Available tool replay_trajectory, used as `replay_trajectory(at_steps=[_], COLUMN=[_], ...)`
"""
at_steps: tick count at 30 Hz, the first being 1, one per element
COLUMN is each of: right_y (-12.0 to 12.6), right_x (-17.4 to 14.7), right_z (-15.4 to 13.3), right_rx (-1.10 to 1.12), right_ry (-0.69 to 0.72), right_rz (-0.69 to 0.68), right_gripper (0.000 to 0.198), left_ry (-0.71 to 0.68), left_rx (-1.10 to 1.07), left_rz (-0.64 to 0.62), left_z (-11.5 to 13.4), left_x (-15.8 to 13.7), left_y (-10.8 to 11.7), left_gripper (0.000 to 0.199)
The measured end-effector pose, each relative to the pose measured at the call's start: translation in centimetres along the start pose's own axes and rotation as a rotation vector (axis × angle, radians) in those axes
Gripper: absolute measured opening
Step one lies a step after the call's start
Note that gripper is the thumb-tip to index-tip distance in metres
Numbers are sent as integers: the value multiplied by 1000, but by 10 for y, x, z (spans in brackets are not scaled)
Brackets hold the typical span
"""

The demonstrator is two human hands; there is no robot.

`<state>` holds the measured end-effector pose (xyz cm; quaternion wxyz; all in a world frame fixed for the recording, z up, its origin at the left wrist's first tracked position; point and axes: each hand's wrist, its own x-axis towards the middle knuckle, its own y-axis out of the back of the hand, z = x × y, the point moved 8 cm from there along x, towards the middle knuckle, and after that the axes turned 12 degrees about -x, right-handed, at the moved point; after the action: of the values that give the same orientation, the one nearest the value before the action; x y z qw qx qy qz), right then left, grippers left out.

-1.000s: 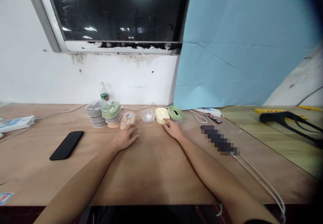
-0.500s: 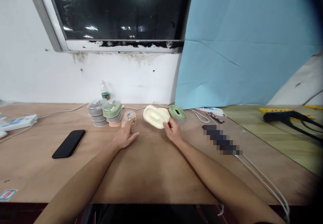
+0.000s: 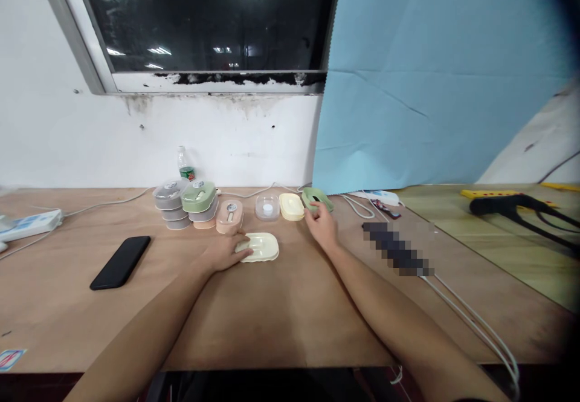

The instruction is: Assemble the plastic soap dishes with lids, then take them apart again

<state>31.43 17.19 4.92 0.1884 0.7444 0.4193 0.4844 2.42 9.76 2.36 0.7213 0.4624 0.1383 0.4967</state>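
Observation:
My left hand (image 3: 226, 251) grips the left end of a cream oval dish (image 3: 266, 247), which lies on the table with its hollow side up. The fingers rest over its rim and the thumb is along its near edge. To the right, my right hand (image 3: 321, 223) is empty, its fingers bent but apart, beside the right edge of a pale yellow box-shaped piece (image 3: 291, 207). Just behind those fingers is a green piece with a dark slot (image 3: 316, 197). A clear container (image 3: 267, 207) stands left of the yellow piece. Behind my left hand is a peach box (image 3: 229, 216).
Stacked grey boxes (image 3: 171, 199) and a green-topped stack (image 3: 199, 199) stand at the back left, before a plastic bottle (image 3: 186, 166). A black phone (image 3: 120, 263) lies left. White cables and power strips (image 3: 380, 197) lie at the back right, near a blurred-out dark object (image 3: 399, 249).
The cream dish has passed from my right hand to my left and is lower, on the table. My left hand has left the peach box. The clear container and yellow piece are now uncovered.

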Motion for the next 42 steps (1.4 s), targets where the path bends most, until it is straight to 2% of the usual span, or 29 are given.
replay_trajectory(at_steps=[3, 5, 8, 11, 15, 17, 20, 23, 25, 28, 31, 34, 38, 42], right_y=[1, -5, -15, -13, -1, 4, 8, 10, 7, -4, -19, -32, -46, -49], right_x=[15, 20, 22, 21, 12, 1, -23, -47, -56, -60, -58, -55, -55, -57], right_z=[32, 44, 48, 42, 21, 2, -34, -67, -81, -90, -88, -81, -76, -77], right_rx=[-64, -103, -136, -123, -19, 72, 173, 248, 294, 293, 186, 116, 166, 192], right_ry=[-97, -114, -102, -83, 8, 106, 280, 424, 465, 439, 399, 368, 349, 417], right_rz=[-1, -42, -84, -18, 97, 98, 52, -10, -74, -207, -319, -404, -520, -566], right_gripper=[44, 42, 34, 33, 41, 46, 49, 46, 42, 40, 48, 48, 34, 35], left_ry=[13, 14, -1, -20, -13, 14, 14, -71, -128, -151, -82, 11, 54, -1], left_rx=[-6, -10, -15, -16, -14, 12, 30, 3, 3, 20, 35, 31, -32, -114], left_rz=[2, -3, -21, -44, -41, 68, 308, 379, 341, 297, 263, 167, 3, -21], left_z=[-1, 0, 5, 12, 16, 14, 13, 18, 24, 32, 31, 19, 4, 6], left_x=[1, 0, -1, -2, -1, -1, -4, -9, -11, -11, -8, -2, 1, 0], left_y=[0, -1, -1, -1, 1, 11, 32, 41, 40, 38, 36, 26, 7, 1], left_gripper=[48, 48, 50, 51, 50, 56, 70, 71, 63, 47, 40, 33, 38, 40])
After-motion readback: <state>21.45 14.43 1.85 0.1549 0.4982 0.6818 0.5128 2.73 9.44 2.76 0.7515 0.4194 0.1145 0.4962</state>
